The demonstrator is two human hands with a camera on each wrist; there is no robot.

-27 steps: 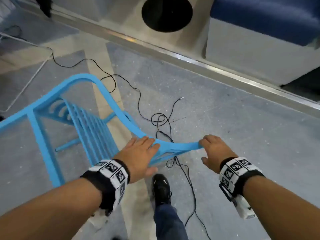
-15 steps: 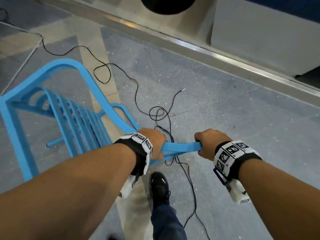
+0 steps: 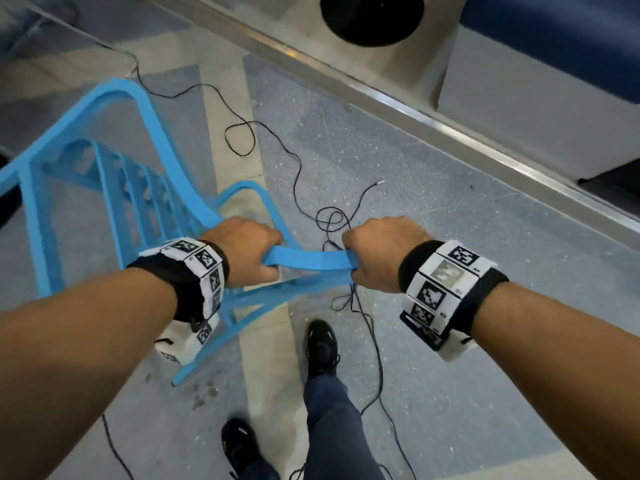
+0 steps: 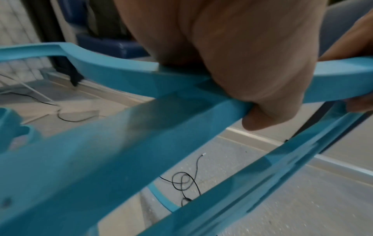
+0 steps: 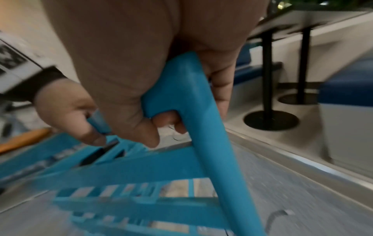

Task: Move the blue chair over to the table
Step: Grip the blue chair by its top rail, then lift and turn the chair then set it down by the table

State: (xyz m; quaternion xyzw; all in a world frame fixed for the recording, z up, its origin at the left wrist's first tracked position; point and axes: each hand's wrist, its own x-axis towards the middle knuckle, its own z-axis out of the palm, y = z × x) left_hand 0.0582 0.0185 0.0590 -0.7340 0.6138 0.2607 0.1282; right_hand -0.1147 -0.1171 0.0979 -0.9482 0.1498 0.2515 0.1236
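The blue chair (image 3: 138, 188) is a light blue plastic armchair with a slatted seat, seen from above and tilted, one leg (image 3: 204, 351) slanting down towards the floor. My left hand (image 3: 242, 251) grips the left end of its top back rail (image 3: 311, 263), fingers curled under. My right hand (image 3: 374, 254) grips the rail's right end. The left wrist view shows my left hand (image 4: 252, 71) wrapped over the blue chair (image 4: 101, 143). In the right wrist view my right hand (image 5: 141, 79) clasps the blue chair (image 5: 201, 127) at its corner. A table leg (image 5: 266, 76) on a black round base stands beyond.
A black cable (image 3: 332, 220) lies looped on the grey floor under the chair's back. A metal floor strip (image 3: 415, 109) runs diagonally before a raised platform with a black round base (image 3: 372, 15) and a blue-cushioned bench (image 3: 554, 46). My black shoes (image 3: 322, 344) stand below the rail.
Both hands went from resting on the top rail to gripping it. The chair has since tipped and come closer, with its rear leg now showing beneath my left wrist.
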